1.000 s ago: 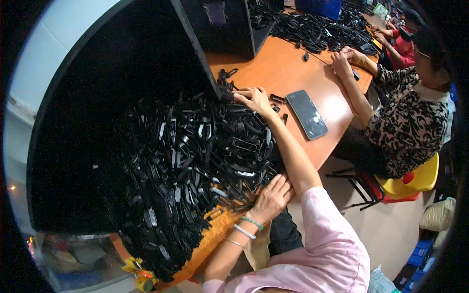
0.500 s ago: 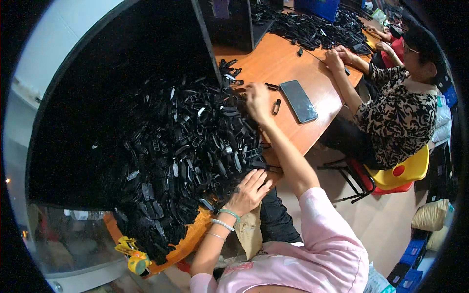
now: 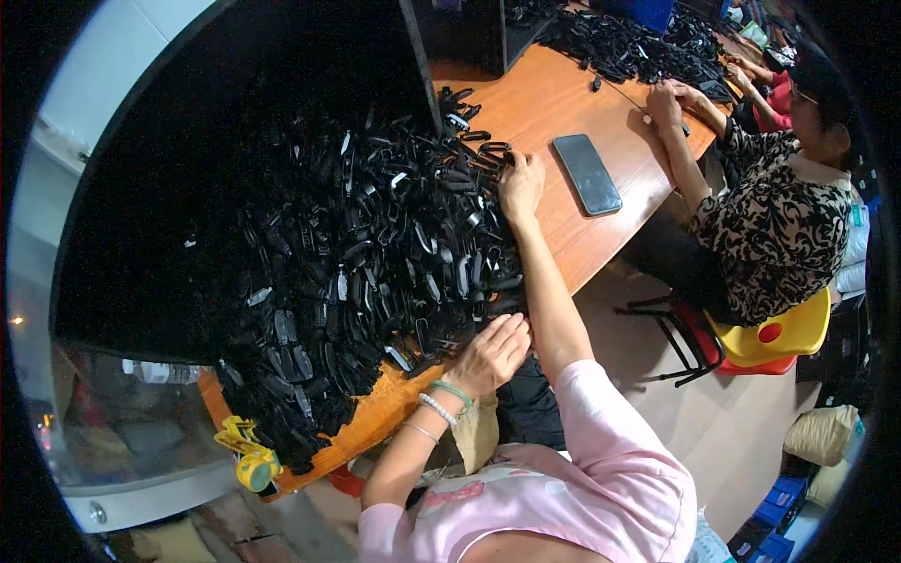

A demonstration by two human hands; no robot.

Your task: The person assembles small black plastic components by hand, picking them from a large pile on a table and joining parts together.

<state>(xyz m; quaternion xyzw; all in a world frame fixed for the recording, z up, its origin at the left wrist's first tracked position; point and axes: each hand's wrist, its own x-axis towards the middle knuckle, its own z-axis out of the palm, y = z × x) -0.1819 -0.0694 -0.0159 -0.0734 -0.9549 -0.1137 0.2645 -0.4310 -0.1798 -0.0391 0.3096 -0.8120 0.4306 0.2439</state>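
A large pile of small black clip-like pieces point(image 3: 375, 253), some with silvery or shiny faces, covers the left of the orange wooden table point(image 3: 554, 89). At the pile's right edge, my right hand point(image 3: 523, 188) is curled, its fingertips against a few black looped pieces point(image 3: 491, 147); what lies under the fingers is hidden. My left hand point(image 3: 491, 357) rests at the pile's near edge, fingers stretched out and holding nothing I can see. Bracelets circle the left wrist. A dark phone point(image 3: 587, 174) lies to the right of my right hand.
A tall black panel point(image 3: 422, 66) stands behind the pile. A yellow device point(image 3: 251, 458) is fixed at the table's near left corner. To the right a co-worker point(image 3: 774, 216) sits on a yellow chair point(image 3: 784, 328), hands over the table. Another black heap point(image 3: 629, 42) lies farther back.
My right hand has come slightly toward me, and two loose black pieces beside the phone are no longer on the bare wood. My left hand has shifted slightly right. The whole view has shifted.
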